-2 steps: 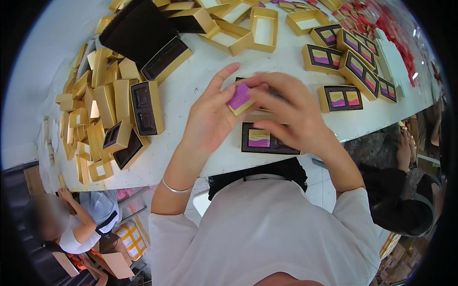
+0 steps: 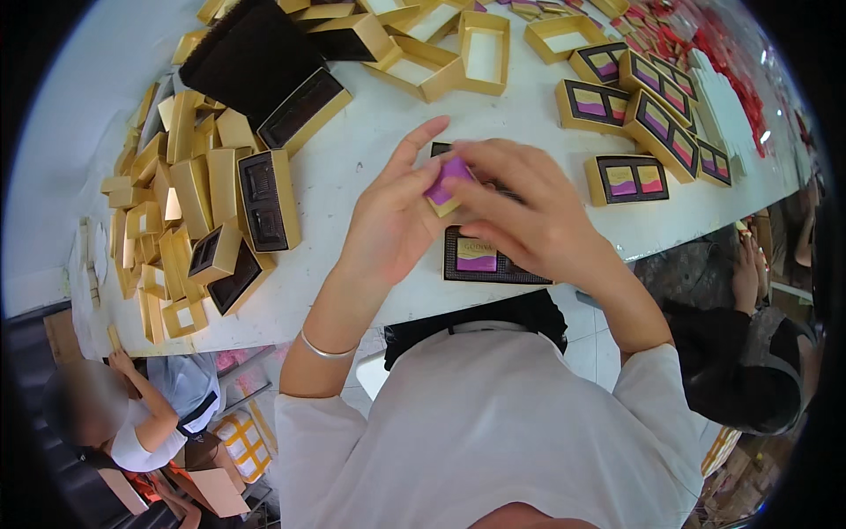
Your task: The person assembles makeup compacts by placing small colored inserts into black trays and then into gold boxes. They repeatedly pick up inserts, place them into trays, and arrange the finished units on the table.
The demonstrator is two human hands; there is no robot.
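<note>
A small purple-and-gold wrapped square (image 2: 448, 181) sits above the table between the thumb and fingers of my left hand (image 2: 383, 216), which is closed on it with one finger sticking up. My right hand (image 2: 551, 212) comes over it from the right. Its fingers are smeared by motion and overlap the piece, so their grip cannot be made out. Beneath my right hand lies a gold box with a dark tray (image 2: 520, 271). A purple-and-gold piece (image 2: 477, 256) fills its left compartment; the right one is mostly covered. Another dark tray (image 2: 441, 148) peeks out behind my fingers.
Several filled boxes (image 2: 627, 180) are grouped at the right. Gold boxes (image 2: 192, 189) heap up at the left, beside boxes with dark trays (image 2: 269, 201). Open gold boxes (image 2: 483, 53) line the far side. Other people are at the lower left (image 2: 145, 423) and right (image 2: 749, 353).
My right fingers have shifted left, over the wrapped piece. The piece has moved slightly to the right. The boxes keep their arrangement.
</note>
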